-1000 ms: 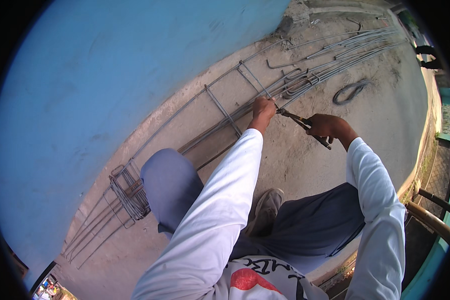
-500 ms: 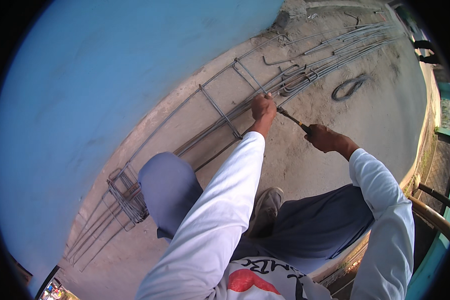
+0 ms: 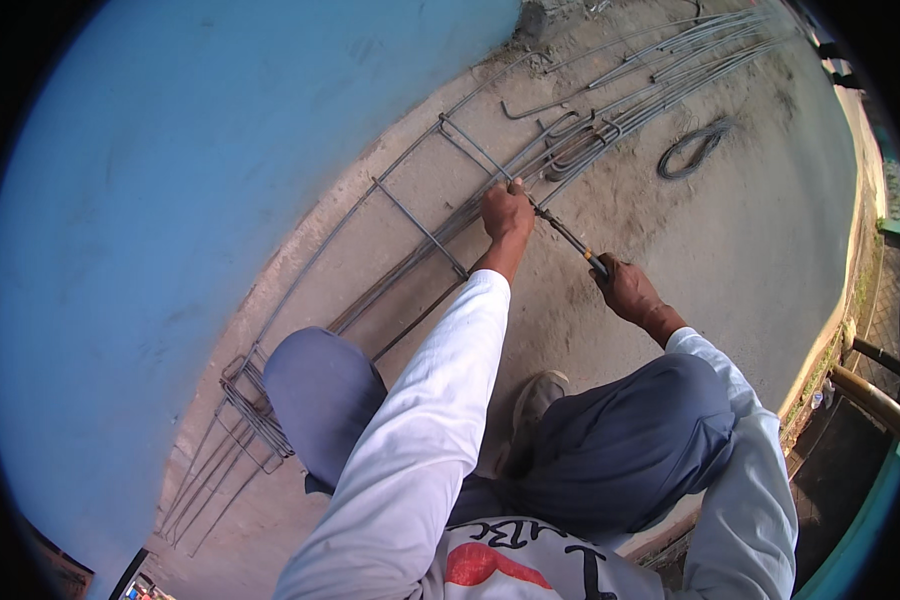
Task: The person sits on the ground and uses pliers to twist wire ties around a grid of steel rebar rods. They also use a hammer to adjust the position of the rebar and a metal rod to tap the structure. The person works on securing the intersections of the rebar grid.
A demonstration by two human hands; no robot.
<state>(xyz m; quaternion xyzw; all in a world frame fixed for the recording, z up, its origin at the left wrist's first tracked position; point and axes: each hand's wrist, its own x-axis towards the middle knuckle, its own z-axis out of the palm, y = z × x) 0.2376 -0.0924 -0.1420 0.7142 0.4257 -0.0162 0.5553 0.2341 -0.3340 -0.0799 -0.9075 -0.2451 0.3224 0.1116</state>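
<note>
In front of me lies a long steel rebar cage with thin square stirrups (image 3: 406,214) across its bars. My left hand (image 3: 508,212) is closed around the near bars where a stirrup meets them. My right hand (image 3: 630,290) is wrapped round the handle end of dark pincers (image 3: 567,233) with a yellow-orange band. The head of the pincers reaches the bars just right of my left hand. What its jaws bite on is too small to make out.
Loose rebar rods (image 3: 670,75) and bent hooks (image 3: 575,140) lie at the far right, beside a coil of tie wire (image 3: 694,148). Several stacked stirrups (image 3: 255,415) sit on the cage at my left. A blue wall (image 3: 190,180) runs along the far side.
The whole view has shifted a little. My right hand and the pincers have turned slightly, with the handle now steeper and closer to my right knee. Both grips are kept.
</note>
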